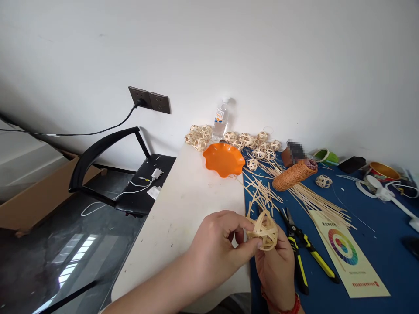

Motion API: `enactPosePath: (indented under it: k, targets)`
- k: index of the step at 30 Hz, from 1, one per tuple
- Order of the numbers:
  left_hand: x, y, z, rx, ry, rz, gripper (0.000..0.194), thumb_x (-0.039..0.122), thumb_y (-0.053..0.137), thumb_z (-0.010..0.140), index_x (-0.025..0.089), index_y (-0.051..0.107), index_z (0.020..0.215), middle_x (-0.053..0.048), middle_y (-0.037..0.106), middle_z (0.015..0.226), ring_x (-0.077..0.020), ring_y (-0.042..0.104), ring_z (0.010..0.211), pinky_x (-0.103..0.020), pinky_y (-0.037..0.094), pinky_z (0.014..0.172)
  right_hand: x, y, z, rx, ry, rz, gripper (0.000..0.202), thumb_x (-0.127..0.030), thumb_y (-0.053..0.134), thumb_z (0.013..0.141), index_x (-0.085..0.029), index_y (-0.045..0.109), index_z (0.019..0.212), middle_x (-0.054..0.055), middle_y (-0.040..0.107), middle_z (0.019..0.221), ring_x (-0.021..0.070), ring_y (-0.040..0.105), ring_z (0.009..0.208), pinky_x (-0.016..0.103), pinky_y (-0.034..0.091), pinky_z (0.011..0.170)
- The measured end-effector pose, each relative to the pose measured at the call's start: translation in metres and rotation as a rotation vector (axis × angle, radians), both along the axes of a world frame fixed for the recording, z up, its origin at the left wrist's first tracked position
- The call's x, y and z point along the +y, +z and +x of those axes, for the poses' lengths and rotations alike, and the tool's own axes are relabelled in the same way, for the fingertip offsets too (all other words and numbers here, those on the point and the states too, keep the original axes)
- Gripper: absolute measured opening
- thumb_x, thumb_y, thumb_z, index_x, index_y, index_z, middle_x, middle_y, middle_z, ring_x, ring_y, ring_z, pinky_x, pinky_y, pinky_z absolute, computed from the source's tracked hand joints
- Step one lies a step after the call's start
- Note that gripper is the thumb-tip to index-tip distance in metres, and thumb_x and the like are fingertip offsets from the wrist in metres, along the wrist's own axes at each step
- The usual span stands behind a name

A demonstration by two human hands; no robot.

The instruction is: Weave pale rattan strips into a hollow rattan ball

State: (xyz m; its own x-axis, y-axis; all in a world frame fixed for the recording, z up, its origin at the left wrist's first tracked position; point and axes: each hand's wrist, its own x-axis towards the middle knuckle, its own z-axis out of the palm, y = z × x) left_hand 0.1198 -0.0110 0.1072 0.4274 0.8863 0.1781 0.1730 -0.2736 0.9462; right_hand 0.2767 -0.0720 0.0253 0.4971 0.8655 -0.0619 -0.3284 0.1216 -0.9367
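A small open ball woven from pale strips [266,232] is held between both hands above the table's front. My left hand [218,244] pinches its left side with thumb and forefinger, and a loose strip end stands up beside the fingers. Around the ball's right and lower side curl the fingers of my right hand [276,266], partly hidden behind it; a red cord circles that wrist. Pliers with yellow and black handles [314,253] lie just right of my right hand. Beyond the ball, short cut strips [263,192] are scattered on the blue mat [360,218].
An orange wavy-edged dish [224,159] sits on the white tabletop [183,209], with a bottle [220,120] and several woven balls [247,140] behind. Rightward are an orange cord roll [293,175], long strips [322,203], a colour-wheel card [352,257] and a white lamp [386,194]. A black chair [137,192] stands left.
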Motion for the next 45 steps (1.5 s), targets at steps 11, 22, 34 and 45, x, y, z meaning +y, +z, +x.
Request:
enactPosePath:
  k: [11, 22, 34, 45]
  targets:
    - [-0.002, -0.005, 0.003, 0.045, 0.013, -0.094, 0.009, 0.015, 0.068, 0.077, 0.02, 0.073, 0.082, 0.004, 0.064, 0.063, -0.0069, 0.054, 0.051, -0.016, 0.042, 0.051, 0.0, -0.005, 0.0, -0.173, -0.003, 0.048, 0.007, -0.027, 0.074, 0.085, -0.023, 0.07, 0.089, 0.003, 0.064, 0.097, 0.0176, 0.063, 0.088, 0.034, 0.052, 0.082]
    - [-0.001, -0.004, 0.002, 0.06, -0.014, 0.014, 0.014, 0.006, 0.061, 0.074, 0.018, 0.069, 0.076, 0.003, 0.064, 0.064, -0.0088, 0.058, 0.058, -0.018, 0.044, 0.056, -0.003, -0.005, 0.002, -0.348, 0.005, 0.07, 0.006, -0.025, 0.068, 0.09, -0.024, 0.07, 0.095, 0.003, 0.061, 0.101, 0.0187, 0.061, 0.093, 0.035, 0.049, 0.085]
    - [0.007, -0.001, -0.003, 0.032, 0.017, 0.061, 0.014, 0.026, 0.073, 0.082, 0.02, 0.075, 0.094, -0.002, 0.067, 0.076, -0.0098, 0.051, 0.055, -0.022, 0.046, 0.053, -0.008, 0.004, 0.015, -0.771, -0.081, 0.177, 0.015, -0.015, 0.06, 0.093, -0.023, 0.068, 0.103, 0.008, 0.059, 0.108, 0.0222, 0.061, 0.099, 0.036, 0.051, 0.082]
    - [0.007, -0.003, -0.001, 0.04, 0.035, 0.106, 0.017, 0.019, 0.064, 0.088, 0.018, 0.079, 0.081, -0.004, 0.068, 0.068, -0.0115, 0.057, 0.057, -0.022, 0.044, 0.053, -0.011, 0.011, 0.019, -1.083, -0.111, 0.227, 0.024, -0.01, 0.055, 0.091, -0.022, 0.067, 0.108, 0.01, 0.061, 0.109, 0.0241, 0.063, 0.1, 0.04, 0.053, 0.085]
